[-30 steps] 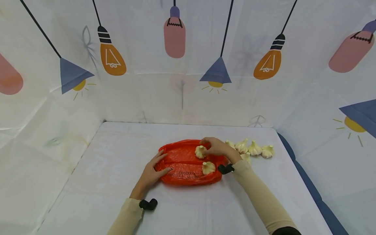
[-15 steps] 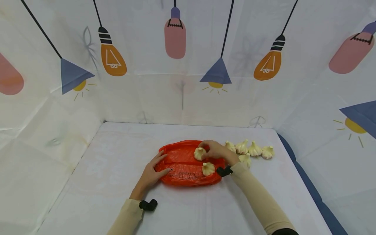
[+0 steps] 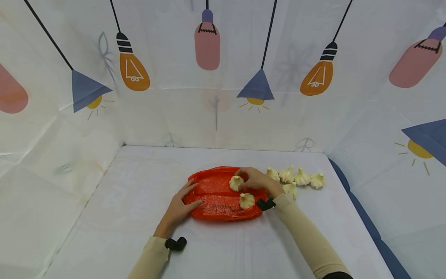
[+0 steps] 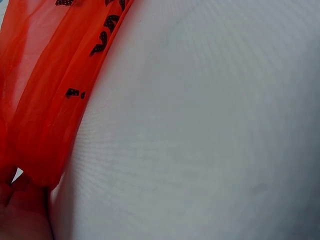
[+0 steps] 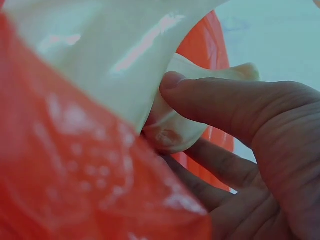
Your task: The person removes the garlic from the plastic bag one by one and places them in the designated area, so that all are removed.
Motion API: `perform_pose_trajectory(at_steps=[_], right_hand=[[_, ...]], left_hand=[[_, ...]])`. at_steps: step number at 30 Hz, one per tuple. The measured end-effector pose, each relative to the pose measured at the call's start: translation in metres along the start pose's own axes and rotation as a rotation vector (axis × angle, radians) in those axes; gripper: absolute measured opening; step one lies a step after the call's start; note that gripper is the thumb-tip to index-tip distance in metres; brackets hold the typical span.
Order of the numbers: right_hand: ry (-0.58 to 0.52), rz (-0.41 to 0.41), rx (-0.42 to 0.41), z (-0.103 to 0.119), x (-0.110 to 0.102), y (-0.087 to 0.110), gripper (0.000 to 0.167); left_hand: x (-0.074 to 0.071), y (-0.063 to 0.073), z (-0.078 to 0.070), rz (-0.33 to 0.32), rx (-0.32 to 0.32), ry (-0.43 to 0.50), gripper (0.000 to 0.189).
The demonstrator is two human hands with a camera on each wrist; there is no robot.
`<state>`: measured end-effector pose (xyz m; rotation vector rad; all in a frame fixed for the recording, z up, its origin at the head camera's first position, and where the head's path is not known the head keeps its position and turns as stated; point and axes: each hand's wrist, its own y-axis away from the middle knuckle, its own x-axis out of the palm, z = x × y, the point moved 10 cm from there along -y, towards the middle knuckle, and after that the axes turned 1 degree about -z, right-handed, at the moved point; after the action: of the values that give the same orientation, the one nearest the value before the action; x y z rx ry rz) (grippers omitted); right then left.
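A red plastic bag (image 3: 216,186) with dark print lies spread on the white table. My left hand (image 3: 178,208) rests on its left end, fingers spread and thumb apart; in the left wrist view the bag (image 4: 47,95) shows some black lettering. Over the bag's upper right part, my right hand (image 3: 256,179) pinches a garlic bulb (image 3: 235,183) between thumb and fingers. The right wrist view shows the thumb pressed on that bulb (image 5: 175,125). Another garlic bulb (image 3: 247,200) sits on the bag's lower right, close below.
Several more garlic bulbs (image 3: 301,177) lie on the table to the right of the bag, some just behind my right wrist. A white table (image 3: 146,170) spreads around the bag, with a lamp-printed sheet (image 3: 167,112) standing behind it.
My right hand has shifted slightly left and toward me with the garlic bulb. The left hand, the bag and the other bulbs stay where they were.
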<state>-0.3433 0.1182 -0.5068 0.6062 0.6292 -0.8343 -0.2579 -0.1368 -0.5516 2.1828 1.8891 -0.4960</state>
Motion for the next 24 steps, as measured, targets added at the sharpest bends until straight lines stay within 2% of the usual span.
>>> perform_pose_trajectory(at_steps=[11,24], right_hand=[[-0.003,0.001,-0.005,-0.0001,-0.0012,0.0013,0.043],[-0.013,-0.011,-0.030,0.0055,-0.0064,0.0045,0.047]], left_hand=[[-0.0004,0.0000,0.0022,-0.001,-0.015,0.004,0.070],[-0.0008,-0.0001,-0.0005,-0.005,0.004,-0.005,0.070]])
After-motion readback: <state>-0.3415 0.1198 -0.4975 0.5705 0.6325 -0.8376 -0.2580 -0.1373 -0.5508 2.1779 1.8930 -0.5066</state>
